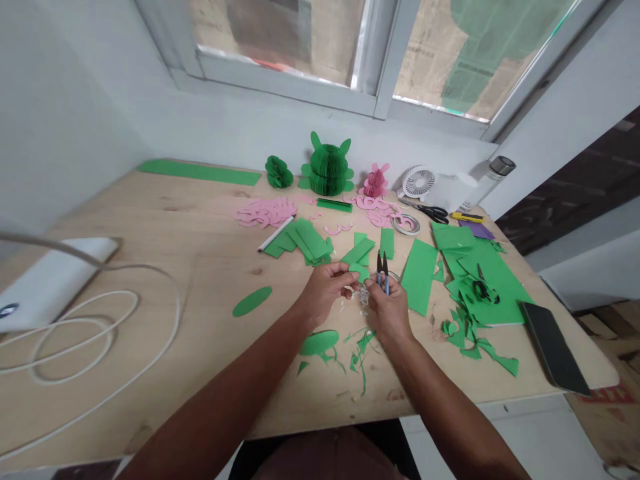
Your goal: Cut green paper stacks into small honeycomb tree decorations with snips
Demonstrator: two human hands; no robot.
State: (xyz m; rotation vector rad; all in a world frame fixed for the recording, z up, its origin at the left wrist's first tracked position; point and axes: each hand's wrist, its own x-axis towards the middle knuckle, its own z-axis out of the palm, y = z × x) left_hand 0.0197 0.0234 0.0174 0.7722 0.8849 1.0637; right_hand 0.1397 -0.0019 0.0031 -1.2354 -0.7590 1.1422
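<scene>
My left hand [325, 288] pinches a small piece of green paper [359, 271] above the middle of the table. My right hand [391, 310] is close beside it, fingers closed around small scissors [383, 263] with dark blades pointing away from me and bluish handles. The right thumb and fingertip are near the paper's edge; whether they touch it I cannot tell. Under the hands lie tiny white scraps. Nearer me are a green paper oval [320, 343] and thin green offcuts [364, 350]. Another green oval [253, 301] lies to the left.
Green strips [307, 240], pink paper cutouts [267, 212] and a tape roll [405, 225] lie beyond my hands. Paper honeycomb figures [328, 170] and a small fan [419, 181] stand by the wall. Rightward are green sheets [505, 287] and a phone [555, 348]; leftward, a cable [175, 320].
</scene>
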